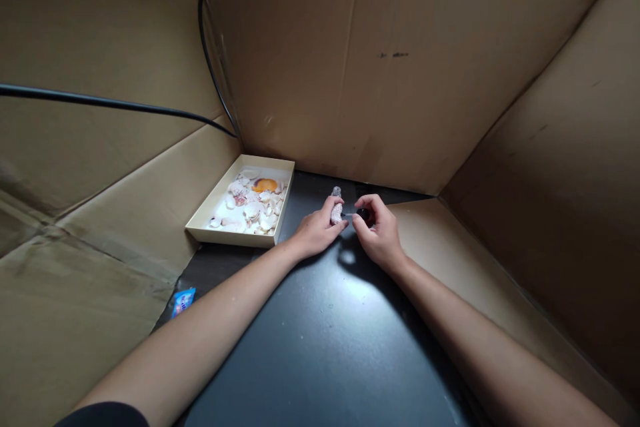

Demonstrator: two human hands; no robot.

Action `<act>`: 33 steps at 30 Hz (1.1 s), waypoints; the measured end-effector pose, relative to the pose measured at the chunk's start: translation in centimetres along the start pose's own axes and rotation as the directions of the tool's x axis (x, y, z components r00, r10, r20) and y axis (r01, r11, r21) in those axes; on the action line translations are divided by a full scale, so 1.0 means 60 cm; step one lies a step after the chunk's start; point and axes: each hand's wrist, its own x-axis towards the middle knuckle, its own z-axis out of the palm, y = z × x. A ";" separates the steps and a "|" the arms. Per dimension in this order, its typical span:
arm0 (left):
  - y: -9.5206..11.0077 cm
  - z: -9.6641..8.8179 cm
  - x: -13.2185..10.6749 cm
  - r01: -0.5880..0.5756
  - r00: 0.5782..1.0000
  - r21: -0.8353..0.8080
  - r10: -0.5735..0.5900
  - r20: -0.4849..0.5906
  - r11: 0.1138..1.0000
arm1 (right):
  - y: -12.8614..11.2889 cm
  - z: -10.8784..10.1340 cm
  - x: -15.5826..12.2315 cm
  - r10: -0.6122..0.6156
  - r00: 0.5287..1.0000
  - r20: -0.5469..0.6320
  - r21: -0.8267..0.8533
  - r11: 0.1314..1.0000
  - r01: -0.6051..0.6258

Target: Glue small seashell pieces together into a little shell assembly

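My left hand [316,230] rests on the dark table [320,347] with its fingers pinched on a small pale ridged seashell [337,213]. Just behind the shell stands a small clear bottle [337,192]. My right hand [380,230] is closed on a small dark cap or brush handle [363,214], held close to the shell. The two hands almost touch.
A shallow cream tray [200,223] with several pale shells and one orange shell [265,185] sits left of my hands. Cardboard walls [390,67] surround the table. A black cable [115,104] runs along the left wall. A small blue wrapper [183,300] lies at the table's left edge.
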 end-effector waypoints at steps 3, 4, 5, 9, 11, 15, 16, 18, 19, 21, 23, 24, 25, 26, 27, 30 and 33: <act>0.000 0.000 0.000 -0.004 1.000 0.002 0.004 -0.001 1.000 | 0.000 0.000 0.000 -0.021 1.000 0.014 0.025 0.999 0.021; -0.001 0.000 0.000 -0.004 1.000 0.000 0.004 0.000 1.000 | 0.000 0.000 0.000 -0.024 1.000 0.019 0.029 0.999 0.024; -0.001 0.000 0.001 -0.003 1.000 -0.002 0.003 0.001 1.000 | 0.000 0.000 0.000 -0.024 0.999 0.022 0.027 0.999 0.023; 0.000 0.000 0.001 0.009 1.000 -0.001 -0.009 0.003 1.000 | 0.002 0.001 0.000 -0.005 1.000 0.004 -0.006 1.000 0.005; 0.000 0.000 0.001 0.007 1.000 0.005 -0.007 0.003 1.000 | 0.002 0.000 0.000 -0.011 1.000 0.014 0.011 1.000 0.011; 0.001 0.001 0.000 -0.003 1.000 0.010 0.003 0.002 1.000 | 0.002 0.001 -0.001 -0.024 0.999 0.031 0.027 0.999 0.023; 0.001 0.001 0.000 0.001 1.000 0.013 -0.001 0.001 1.000 | 0.002 0.001 0.000 -0.019 1.000 0.024 0.019 1.000 0.019; 0.001 0.000 -0.001 0.008 1.000 0.023 -0.008 -0.001 1.000 | 0.001 0.001 0.000 -0.010 1.000 0.005 0.002 1.000 0.010; 0.001 0.000 -0.001 0.010 1.000 0.027 -0.010 -0.002 1.000 | 0.001 0.001 0.000 -0.008 1.000 -0.001 0.000 1.000 0.008; 0.001 0.001 -0.001 0.006 1.000 0.028 -0.006 -0.005 1.000 | 0.001 0.000 -0.001 -0.011 1.000 0.000 0.008 1.000 0.011; 0.000 0.001 -0.001 -0.004 1.000 0.023 0.005 -0.003 1.000 | 0.001 0.000 -0.001 -0.022 1.000 0.011 0.026 0.999 0.022; 0.000 0.001 0.000 -0.008 1.000 0.021 0.008 0.000 1.000 | 0.001 0.000 -0.001 -0.027 0.999 0.018 0.033 0.999 0.027; -0.001 0.002 0.000 -0.010 1.000 0.020 0.010 0.002 1.000 | 0.001 0.000 -0.001 -0.029 0.999 0.022 0.033 0.999 0.029; -0.001 0.002 0.000 -0.010 1.000 0.020 0.010 0.004 1.000 | 0.002 0.000 -0.001 -0.027 0.999 0.021 0.026 0.999 0.027; 0.000 0.002 0.000 -0.007 1.000 0.022 0.007 0.005 1.000 | 0.002 0.000 -0.001 -0.022 1.000 0.017 0.015 1.000 0.022; 0.001 0.001 0.000 0.005 1.000 0.030 -0.005 0.007 1.000 | 0.002 0.000 0.000 -0.016 1.000 0.003 0.009 1.000 0.016; 0.001 0.001 0.000 0.002 1.000 0.032 -0.003 0.009 0.999 | 0.001 0.000 -0.001 -0.038 0.999 0.025 0.040 0.999 0.037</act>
